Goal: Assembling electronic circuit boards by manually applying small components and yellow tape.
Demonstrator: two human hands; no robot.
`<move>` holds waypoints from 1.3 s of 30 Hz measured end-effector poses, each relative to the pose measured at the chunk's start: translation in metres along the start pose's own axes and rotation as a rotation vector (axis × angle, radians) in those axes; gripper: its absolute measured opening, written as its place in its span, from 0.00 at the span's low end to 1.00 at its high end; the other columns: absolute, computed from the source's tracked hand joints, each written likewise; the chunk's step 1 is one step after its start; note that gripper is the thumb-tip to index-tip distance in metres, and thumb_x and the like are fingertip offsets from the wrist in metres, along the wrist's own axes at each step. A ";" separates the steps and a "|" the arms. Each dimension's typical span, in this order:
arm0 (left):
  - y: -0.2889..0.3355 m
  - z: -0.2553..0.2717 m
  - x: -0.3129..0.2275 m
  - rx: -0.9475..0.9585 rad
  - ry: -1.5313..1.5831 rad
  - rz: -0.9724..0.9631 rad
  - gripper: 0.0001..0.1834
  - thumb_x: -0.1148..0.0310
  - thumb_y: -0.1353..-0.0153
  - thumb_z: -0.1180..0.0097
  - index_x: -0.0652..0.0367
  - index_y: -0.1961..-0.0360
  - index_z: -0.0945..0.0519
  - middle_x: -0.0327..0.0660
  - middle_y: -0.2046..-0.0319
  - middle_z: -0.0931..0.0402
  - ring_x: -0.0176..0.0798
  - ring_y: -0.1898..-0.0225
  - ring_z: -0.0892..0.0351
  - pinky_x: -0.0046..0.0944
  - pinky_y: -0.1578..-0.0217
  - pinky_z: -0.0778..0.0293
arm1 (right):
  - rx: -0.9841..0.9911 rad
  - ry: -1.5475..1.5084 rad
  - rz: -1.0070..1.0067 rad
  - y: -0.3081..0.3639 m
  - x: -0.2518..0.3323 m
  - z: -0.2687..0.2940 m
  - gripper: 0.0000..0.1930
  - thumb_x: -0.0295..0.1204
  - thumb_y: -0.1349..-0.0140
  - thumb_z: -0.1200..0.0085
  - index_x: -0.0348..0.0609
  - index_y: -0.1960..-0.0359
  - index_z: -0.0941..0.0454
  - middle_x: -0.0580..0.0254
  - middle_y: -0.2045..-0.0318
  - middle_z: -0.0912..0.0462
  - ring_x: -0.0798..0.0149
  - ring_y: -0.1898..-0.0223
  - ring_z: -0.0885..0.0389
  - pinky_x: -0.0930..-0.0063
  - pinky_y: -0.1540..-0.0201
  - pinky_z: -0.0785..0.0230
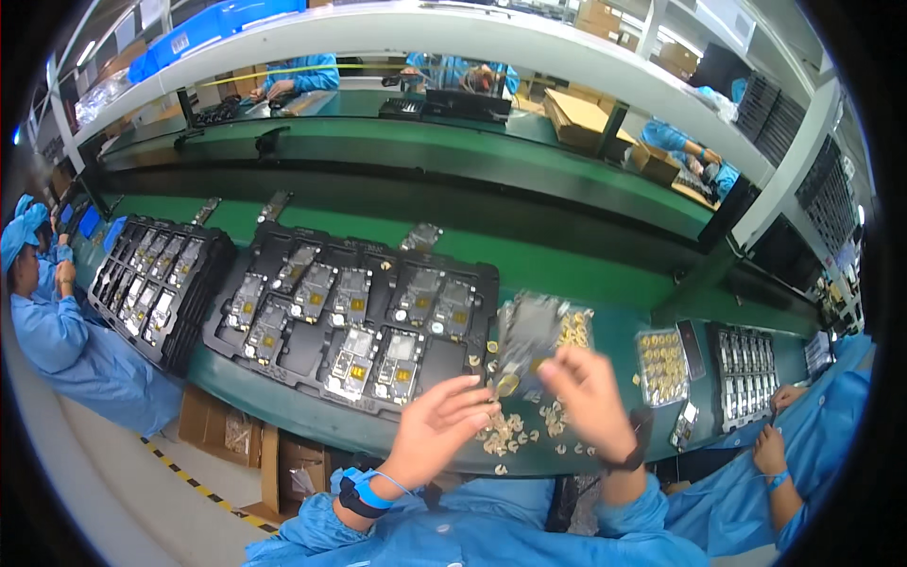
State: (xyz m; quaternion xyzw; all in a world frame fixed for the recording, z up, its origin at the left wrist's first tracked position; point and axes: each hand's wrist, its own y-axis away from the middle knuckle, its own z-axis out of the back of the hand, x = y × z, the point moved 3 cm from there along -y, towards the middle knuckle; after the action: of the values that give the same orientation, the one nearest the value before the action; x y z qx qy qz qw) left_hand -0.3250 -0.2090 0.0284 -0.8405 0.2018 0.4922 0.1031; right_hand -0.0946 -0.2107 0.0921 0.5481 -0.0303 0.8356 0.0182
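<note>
Over the bench, my right hand [590, 392] grips a circuit board [531, 326], which is smeared by motion and seems tilted upward. A round yellowish part [507, 385] shows at its lower end. My left hand [442, 423] is beside that end, fingers stretched and slightly spread, holding nothing that I can see. Under and around both hands lie many small pale, curved pieces [505, 433], with another heap [574, 329] behind the board. Left of my hands, a black tray [444, 364] carries several similar boards [352, 364], some with yellow squares and round silver parts.
A stack of black trays [194, 331] with boards stands farther left. On the right are a bag of round yellow parts [663, 369], a dark phone-like slab [692, 350] and another board tray [746, 378]. Co-workers sit on both sides and opposite. Cardboard boxes [222, 430] are below left.
</note>
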 end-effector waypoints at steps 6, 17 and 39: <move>0.006 0.044 -0.002 -0.211 -0.156 -0.125 0.19 0.80 0.27 0.43 0.70 0.37 0.25 0.58 0.42 0.18 0.50 0.45 0.12 0.44 0.46 0.14 | -0.092 0.004 -0.014 -0.174 -0.057 0.106 0.13 0.34 0.21 0.48 0.45 0.66 0.21 0.72 0.75 0.24 0.76 0.73 0.26 0.78 0.69 0.31; 0.055 0.125 -0.029 -0.559 -0.322 -0.263 0.09 0.80 0.26 0.43 0.70 0.48 0.19 0.52 0.60 0.12 0.44 0.60 0.09 0.38 0.58 0.14 | -0.397 1.005 -0.003 -0.282 -0.164 0.112 0.16 0.32 0.40 0.30 0.32 0.56 0.16 0.41 0.60 0.10 0.44 0.59 0.10 0.52 0.55 0.18; 0.069 0.101 -0.031 -0.468 -0.322 -0.184 0.08 0.78 0.26 0.41 0.70 0.49 0.18 0.49 0.60 0.12 0.41 0.59 0.09 0.36 0.57 0.15 | -0.146 -0.153 0.039 -0.396 -0.098 -0.044 0.11 0.20 0.38 0.34 0.31 0.54 0.13 0.55 0.61 0.11 0.62 0.66 0.15 0.68 0.66 0.24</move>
State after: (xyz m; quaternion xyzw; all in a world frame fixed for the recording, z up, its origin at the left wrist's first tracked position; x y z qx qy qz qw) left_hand -0.4484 -0.2257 0.0067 -0.7674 -0.0131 0.6408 -0.0186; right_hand -0.0710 0.1878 -0.0034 0.6070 -0.1031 0.7870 0.0393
